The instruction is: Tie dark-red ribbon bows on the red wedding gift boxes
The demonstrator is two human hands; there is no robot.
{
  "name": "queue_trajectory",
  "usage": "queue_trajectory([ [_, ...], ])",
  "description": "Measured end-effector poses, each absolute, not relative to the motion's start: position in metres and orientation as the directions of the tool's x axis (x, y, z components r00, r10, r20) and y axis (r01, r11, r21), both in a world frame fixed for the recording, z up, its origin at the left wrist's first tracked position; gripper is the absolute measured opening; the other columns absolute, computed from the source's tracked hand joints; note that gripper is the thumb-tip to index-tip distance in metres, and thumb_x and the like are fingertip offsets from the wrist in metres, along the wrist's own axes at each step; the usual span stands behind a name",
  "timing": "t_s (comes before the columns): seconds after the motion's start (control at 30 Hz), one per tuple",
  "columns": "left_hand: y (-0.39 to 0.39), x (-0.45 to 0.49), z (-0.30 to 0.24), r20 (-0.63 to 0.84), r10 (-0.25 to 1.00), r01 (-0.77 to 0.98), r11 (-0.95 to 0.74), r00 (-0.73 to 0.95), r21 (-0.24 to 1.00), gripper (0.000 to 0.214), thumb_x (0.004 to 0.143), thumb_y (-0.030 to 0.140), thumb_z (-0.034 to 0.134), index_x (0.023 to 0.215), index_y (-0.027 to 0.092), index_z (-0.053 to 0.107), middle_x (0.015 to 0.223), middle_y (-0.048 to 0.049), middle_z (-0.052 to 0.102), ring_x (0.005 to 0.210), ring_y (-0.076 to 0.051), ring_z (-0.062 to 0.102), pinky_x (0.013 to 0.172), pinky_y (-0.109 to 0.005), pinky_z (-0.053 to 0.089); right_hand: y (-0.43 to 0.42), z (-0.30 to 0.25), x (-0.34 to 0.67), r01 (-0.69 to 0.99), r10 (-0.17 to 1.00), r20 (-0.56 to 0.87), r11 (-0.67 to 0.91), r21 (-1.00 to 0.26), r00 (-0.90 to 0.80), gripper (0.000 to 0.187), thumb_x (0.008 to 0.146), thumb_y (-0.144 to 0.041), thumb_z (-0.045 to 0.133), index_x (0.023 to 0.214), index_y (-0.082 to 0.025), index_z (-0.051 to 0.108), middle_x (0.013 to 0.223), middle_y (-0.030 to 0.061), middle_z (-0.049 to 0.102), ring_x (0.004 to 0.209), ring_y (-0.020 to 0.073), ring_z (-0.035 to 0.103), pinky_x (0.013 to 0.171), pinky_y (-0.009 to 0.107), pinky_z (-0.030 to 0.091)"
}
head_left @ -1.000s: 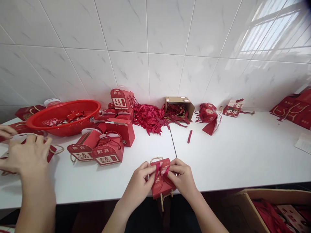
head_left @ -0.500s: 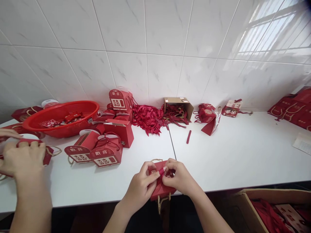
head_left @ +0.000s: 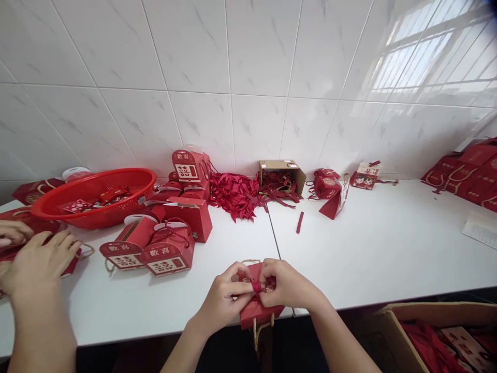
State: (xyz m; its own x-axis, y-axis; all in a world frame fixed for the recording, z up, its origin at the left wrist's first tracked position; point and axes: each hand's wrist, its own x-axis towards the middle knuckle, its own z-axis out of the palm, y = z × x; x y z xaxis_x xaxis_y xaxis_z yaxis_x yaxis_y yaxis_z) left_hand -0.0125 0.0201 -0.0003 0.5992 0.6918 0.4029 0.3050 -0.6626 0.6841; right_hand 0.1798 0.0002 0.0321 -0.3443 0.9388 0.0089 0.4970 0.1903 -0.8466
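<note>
At the table's front edge lies a small red gift bag (head_left: pixel 261 313) with twisted cord handles, one hanging over the edge. A dark red ribbon (head_left: pixel 257 286) runs across its front, bunched between my fingertips. My left hand (head_left: pixel 226 293) pinches the ribbon from the left, its fingers resting on the bag. From the right, my right hand (head_left: pixel 285 284) pinches the ribbon close to the same spot, and its curled fingers hide part of the bag's print. Whether the ribbon is knotted there I cannot tell.
Red printed boxes (head_left: pixel 167 254) and a red plastic basin (head_left: pixel 93 220) stand left. Behind are a ribbon pile (head_left: pixel 234 194) and a small cardboard box (head_left: pixel 297 178) of ribbons. A co-worker's hands (head_left: pixel 39 259) work at far left. An open carton (head_left: pixel 392 324) stands at lower right.
My fingertips have drawn closer together, and the ribbon is now bunched between them, where before it wrapped over my left fingertip. The co-worker's hand at far left has opened out more.
</note>
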Motion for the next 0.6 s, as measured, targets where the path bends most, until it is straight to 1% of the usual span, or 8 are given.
queue_trajectory([
  [0.13,0.016,-0.007,-0.009,0.493,0.705,0.275,-0.677,0.510,0.683,0.024,0.083,0.008,0.053,0.074,0.020,0.072,0.086,-0.0043,0.054,0.069,-0.011,0.057,0.060,-0.023,0.048,0.000,0.027,0.181,0.476,0.946,0.002,0.164,-0.864,-0.323,0.010,0.056,-0.009,0.061,0.057,-0.017,0.056,0.071,-0.0034,0.050,0.059,0.0086,0.046,0.053,0.020,0.036],
  [0.2,0.013,-0.005,-0.012,0.504,0.723,0.279,-0.665,0.474,0.692,0.022,0.083,0.009,0.054,0.074,0.019,0.070,0.087,-0.0043,0.053,0.071,-0.012,0.057,0.060,-0.022,0.047,-0.001,0.023,0.180,0.464,0.949,0.019,0.171,-0.869,-0.314,0.009,0.058,-0.010,0.061,0.060,-0.018,0.058,0.075,-0.0023,0.051,0.063,0.0098,0.049,0.056,0.021,0.039],
  [0.27,0.011,-0.005,-0.011,0.479,0.748,0.303,-0.639,0.460,0.707,0.019,0.085,0.011,0.053,0.076,0.019,0.068,0.089,-0.0047,0.053,0.076,-0.013,0.058,0.063,-0.023,0.048,-0.002,0.022,0.181,0.461,0.949,0.035,0.184,-0.868,-0.312,0.008,0.060,-0.011,0.061,0.061,-0.018,0.060,0.077,-0.0014,0.051,0.066,0.0108,0.051,0.057,0.022,0.040],
  [0.37,0.009,-0.012,0.001,0.376,0.793,0.374,-0.572,0.480,0.730,0.017,0.089,0.018,0.049,0.082,0.020,0.065,0.095,-0.0055,0.053,0.083,-0.015,0.058,0.071,-0.025,0.049,-0.003,0.024,0.187,0.469,0.954,0.036,0.180,-0.865,-0.299,0.008,0.061,-0.010,0.060,0.058,-0.018,0.059,0.078,-0.0008,0.050,0.065,0.0109,0.050,0.058,0.023,0.041],
  [0.43,0.009,-0.021,0.011,0.277,0.821,0.441,-0.515,0.499,0.735,0.016,0.091,0.022,0.046,0.084,0.020,0.061,0.101,-0.0062,0.053,0.090,-0.016,0.057,0.080,-0.029,0.049,-0.003,0.026,0.195,0.491,0.959,0.045,0.183,-0.852,-0.280,0.010,0.062,-0.010,0.059,0.058,-0.018,0.057,0.080,-0.0002,0.052,0.068,0.0119,0.052,0.063,0.025,0.043],
  [0.53,0.010,-0.031,0.019,0.151,0.850,0.520,-0.439,0.505,0.732,0.015,0.091,0.027,0.044,0.085,0.022,0.057,0.112,-0.0071,0.051,0.108,-0.021,0.051,0.096,-0.039,0.043,-0.004,0.025,0.204,0.557,0.972,0.082,0.194,-0.808,-0.220,0.009,0.064,-0.011,0.058,0.061,-0.019,0.056,0.086,0.0015,0.054,0.083,0.0167,0.054,0.075,0.030,0.044],
  [0.6,0.009,-0.032,0.017,0.101,0.869,0.507,-0.372,0.484,0.778,0.016,0.092,0.030,0.043,0.085,0.022,0.056,0.121,-0.0079,0.048,0.119,-0.023,0.044,0.103,-0.044,0.039,-0.005,0.021,0.206,0.584,0.976,0.117,0.203,-0.786,-0.182,0.009,0.066,-0.012,0.058,0.064,-0.020,0.055,0.092,0.0030,0.054,0.093,0.0197,0.052,0.082,0.033,0.044],
])
